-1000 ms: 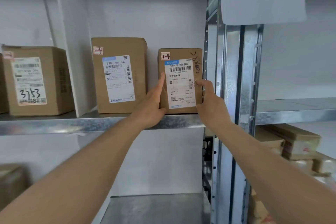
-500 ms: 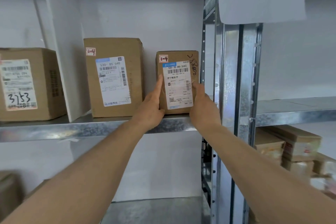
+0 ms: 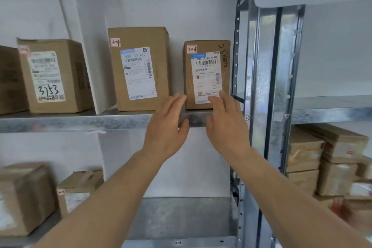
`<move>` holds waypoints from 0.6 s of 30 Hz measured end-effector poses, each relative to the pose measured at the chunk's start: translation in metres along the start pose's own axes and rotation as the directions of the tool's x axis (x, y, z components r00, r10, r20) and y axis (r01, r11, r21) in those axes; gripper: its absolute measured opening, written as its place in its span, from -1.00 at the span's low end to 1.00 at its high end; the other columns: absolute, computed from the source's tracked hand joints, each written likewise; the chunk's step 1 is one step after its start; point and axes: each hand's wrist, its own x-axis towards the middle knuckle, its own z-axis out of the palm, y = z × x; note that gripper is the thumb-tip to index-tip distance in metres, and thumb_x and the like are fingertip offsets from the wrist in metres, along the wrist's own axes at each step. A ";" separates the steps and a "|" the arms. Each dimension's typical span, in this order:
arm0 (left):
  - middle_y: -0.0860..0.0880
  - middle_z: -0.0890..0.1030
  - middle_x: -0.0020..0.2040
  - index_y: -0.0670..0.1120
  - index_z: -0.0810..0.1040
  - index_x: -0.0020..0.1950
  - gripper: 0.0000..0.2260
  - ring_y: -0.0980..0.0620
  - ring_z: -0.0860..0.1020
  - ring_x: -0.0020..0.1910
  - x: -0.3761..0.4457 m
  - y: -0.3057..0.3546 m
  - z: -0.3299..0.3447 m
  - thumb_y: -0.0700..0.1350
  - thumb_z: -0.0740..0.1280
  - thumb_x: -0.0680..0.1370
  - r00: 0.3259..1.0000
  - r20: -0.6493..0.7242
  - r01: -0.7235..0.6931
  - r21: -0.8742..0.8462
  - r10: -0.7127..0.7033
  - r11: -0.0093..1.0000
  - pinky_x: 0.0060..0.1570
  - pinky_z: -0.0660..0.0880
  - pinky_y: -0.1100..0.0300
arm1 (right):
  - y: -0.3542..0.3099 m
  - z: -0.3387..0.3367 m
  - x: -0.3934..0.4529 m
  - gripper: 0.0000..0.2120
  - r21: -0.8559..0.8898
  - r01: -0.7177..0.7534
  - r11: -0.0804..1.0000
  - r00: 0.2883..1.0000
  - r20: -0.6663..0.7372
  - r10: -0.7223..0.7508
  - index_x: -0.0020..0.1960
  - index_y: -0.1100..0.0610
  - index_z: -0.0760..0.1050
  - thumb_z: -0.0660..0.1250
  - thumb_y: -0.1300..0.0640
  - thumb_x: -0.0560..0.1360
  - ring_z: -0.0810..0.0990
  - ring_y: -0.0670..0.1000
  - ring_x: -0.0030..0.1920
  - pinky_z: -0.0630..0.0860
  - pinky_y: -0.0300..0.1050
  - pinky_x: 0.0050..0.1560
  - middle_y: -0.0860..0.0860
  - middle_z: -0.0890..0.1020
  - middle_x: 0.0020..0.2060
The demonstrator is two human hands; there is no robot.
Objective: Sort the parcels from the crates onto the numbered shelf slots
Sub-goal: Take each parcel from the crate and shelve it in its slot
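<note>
A small brown parcel (image 3: 206, 62) with a white shipping label and a red "1-4" sticker stands upright on the metal shelf (image 3: 80, 122), at the slot's right end by the steel upright. My left hand (image 3: 167, 127) and my right hand (image 3: 225, 125) hover just in front of and below it, fingers spread, holding nothing. The right fingertips overlap the label's lower edge; whether they touch is unclear. A taller parcel (image 3: 138, 68), also with a "1-4" sticker, stands to its left.
A white divider (image 3: 84, 46) separates this slot from one holding a parcel marked "3753" (image 3: 54, 75). A steel upright (image 3: 269, 86) bounds the right side. More parcels sit on the lower shelf at left (image 3: 26, 197) and stacked in the right bay (image 3: 326, 157).
Both hands have let go of the small parcel and drawn back and down from it. The parcel stays upright on the shelf. The camera has tilted downward.
</note>
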 end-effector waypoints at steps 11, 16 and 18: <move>-0.13 0.56 0.25 -0.11 0.53 0.27 -0.56 -0.17 0.51 0.18 -0.130 -0.045 -0.008 0.05 0.15 0.49 0.975 -0.028 0.220 0.264 -0.221 0.939 0.12 0.45 -0.11 | -0.062 0.046 -0.102 -0.66 0.131 0.168 0.977 0.975 0.123 -0.184 -0.09 0.19 0.61 0.52 0.29 0.14 0.61 0.17 -0.10 0.51 -0.05 -0.21 0.14 0.63 -0.04; -0.14 0.61 0.15 -0.11 0.58 0.19 -0.58 -0.22 0.58 0.07 -0.197 -0.064 -0.030 0.04 0.16 0.46 0.893 0.029 0.400 0.402 -0.449 0.823 0.02 0.49 -0.06 | -0.103 0.071 -0.152 -0.67 0.215 0.181 0.960 0.930 0.280 -0.238 -0.14 0.20 0.61 0.54 0.28 0.11 0.61 0.19 -0.15 0.51 -0.05 -0.24 0.14 0.63 -0.09; -0.14 0.62 0.12 -0.12 0.59 0.16 -0.62 -0.21 0.58 0.05 -0.227 -0.072 -0.040 0.01 0.19 0.45 0.862 0.041 0.433 0.459 -0.505 0.776 -0.01 0.50 -0.04 | -0.123 0.079 -0.173 -0.68 0.240 0.195 0.951 0.905 0.330 -0.269 -0.15 0.20 0.61 0.53 0.29 0.11 0.60 0.19 -0.16 0.51 -0.06 -0.23 0.14 0.63 -0.10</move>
